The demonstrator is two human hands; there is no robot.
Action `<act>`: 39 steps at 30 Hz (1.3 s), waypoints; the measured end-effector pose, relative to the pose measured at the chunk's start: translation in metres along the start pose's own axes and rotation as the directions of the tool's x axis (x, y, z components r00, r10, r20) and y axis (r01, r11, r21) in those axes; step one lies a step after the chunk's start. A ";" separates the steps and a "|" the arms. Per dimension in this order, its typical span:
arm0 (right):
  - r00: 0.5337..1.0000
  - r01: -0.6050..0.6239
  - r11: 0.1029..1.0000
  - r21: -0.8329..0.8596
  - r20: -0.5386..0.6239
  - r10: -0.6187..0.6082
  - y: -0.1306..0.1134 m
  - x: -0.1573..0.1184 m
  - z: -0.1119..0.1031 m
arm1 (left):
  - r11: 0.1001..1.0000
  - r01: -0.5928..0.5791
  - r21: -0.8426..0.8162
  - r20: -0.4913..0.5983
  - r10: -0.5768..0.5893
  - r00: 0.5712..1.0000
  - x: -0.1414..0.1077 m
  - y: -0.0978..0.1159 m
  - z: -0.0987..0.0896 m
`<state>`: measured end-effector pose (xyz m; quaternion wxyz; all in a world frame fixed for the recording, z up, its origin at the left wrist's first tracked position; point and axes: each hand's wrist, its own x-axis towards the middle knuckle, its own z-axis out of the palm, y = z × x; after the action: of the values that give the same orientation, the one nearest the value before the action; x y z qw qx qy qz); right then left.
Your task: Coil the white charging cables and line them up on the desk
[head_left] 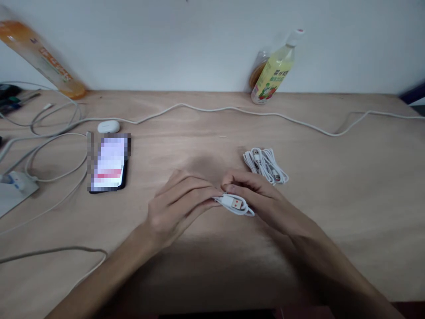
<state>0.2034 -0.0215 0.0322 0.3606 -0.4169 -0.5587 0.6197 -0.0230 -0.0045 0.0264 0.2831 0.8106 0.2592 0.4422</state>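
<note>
A small coil of white USB cable (pixel 247 210) is held above the table, its plug with an orange inside facing up. My left hand (pixel 182 201) grips the coil's left end between thumb and fingers. Curled in a pinch at the coil's upper side, my right hand (pixel 255 188) meets the left fingertips; its fingers partly hide what they pinch. Just beyond the right hand, a bundle of coiled white USB cables (pixel 264 165) lies on the wooden table (pixel 186 146).
On the left lie a lit phone (pixel 111 161), a white earbud case (pixel 108 127), loose white cables and a power strip (pixel 16 195). A long white cord (pixel 206 109) crosses the table. Against the wall lean an orange drink bottle (pixel 46 62) and a yellow drink bottle (pixel 275 73).
</note>
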 end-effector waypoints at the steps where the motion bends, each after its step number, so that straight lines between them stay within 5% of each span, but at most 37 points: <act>1: 0.997 -0.070 0.995 0.064 0.046 0.067 0.001 0.000 -0.002 | 1.000 -0.020 0.007 0.023 0.020 1.000 0.000 -0.001 0.000; 6: 0.943 -0.326 0.912 0.251 0.154 0.295 0.003 0.000 -0.005 | 0.999 -0.034 -0.005 0.088 0.034 0.995 -0.004 -0.003 0.001; 11: 0.985 -0.175 0.962 0.208 0.031 0.173 0.000 0.000 0.003 | 0.967 0.206 -0.148 -0.011 -0.210 0.978 -0.004 0.000 0.006; 15: 0.987 0.086 0.996 -0.030 -0.131 -0.089 -0.001 -0.004 0.011 | 0.762 0.494 -0.419 -0.027 -0.554 0.832 0.000 -0.001 0.013; 19: 0.935 0.253 0.915 -0.314 -0.163 -0.315 0.006 -0.005 0.016 | 0.459 0.589 -0.665 0.118 -0.715 0.689 0.002 -0.005 0.019; 22: 0.889 0.317 0.829 -0.461 -0.160 -0.430 0.014 -0.002 0.017 | 0.320 0.596 -0.736 0.191 -0.747 0.637 0.002 -0.006 0.021; 26: 0.839 0.324 0.745 -0.583 -0.187 -0.510 0.020 0.000 0.016 | 0.244 0.607 -0.756 0.250 -0.750 0.612 0.002 -0.005 0.022; 30: 0.818 0.357 0.727 -0.587 -0.180 -0.547 0.020 0.001 0.015 | 0.223 0.612 -0.759 0.265 -0.752 0.603 0.002 -0.004 0.023; 33: 0.853 0.352 0.812 -0.466 -0.198 -0.484 0.018 0.002 0.016 | 0.259 0.623 -0.738 0.250 -0.753 0.609 0.003 -0.004 0.023; 37: 0.945 0.207 0.971 -0.118 -0.234 -0.229 0.018 0.004 0.019 | 0.439 0.645 -0.625 0.168 -0.732 0.660 0.004 -0.005 0.019; 39: 0.986 0.053 0.987 0.153 -0.164 -0.027 0.018 0.006 0.019 | 0.573 0.616 -0.540 0.079 -0.694 0.715 0.004 -0.004 0.017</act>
<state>0.1844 -0.0258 0.0138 0.4487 -0.4249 -0.4854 0.6185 -0.0073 -0.0029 0.0180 0.6194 0.5113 0.4275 0.4149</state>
